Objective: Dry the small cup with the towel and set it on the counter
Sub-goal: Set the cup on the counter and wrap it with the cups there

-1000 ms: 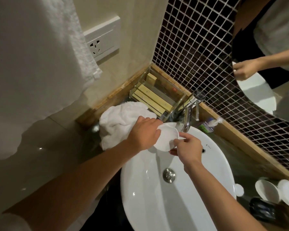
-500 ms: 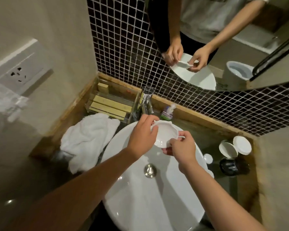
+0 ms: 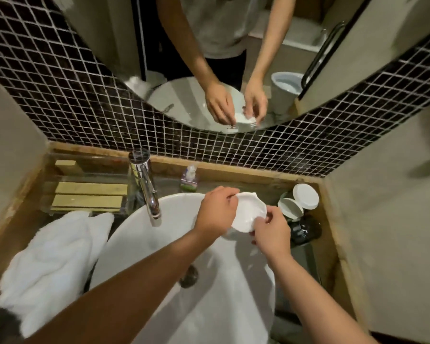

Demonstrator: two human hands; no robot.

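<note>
A small white cup with a wavy rim is held over the right rim of the white basin. My left hand grips its left edge and my right hand pinches its lower right edge. Its inside faces up toward me. The white towel lies crumpled on the dark counter left of the basin, touched by neither hand.
A chrome tap rises behind the basin. A clear tray with wooden slats sits at the back left. A small bottle stands by the wall. Two white cups and a black tray sit right of the basin. A mirror hangs above.
Both hands have carried the cup from beside the tap rightward to the basin's right rim. The camera has swung to the right, and the towel stays on the left counter.
</note>
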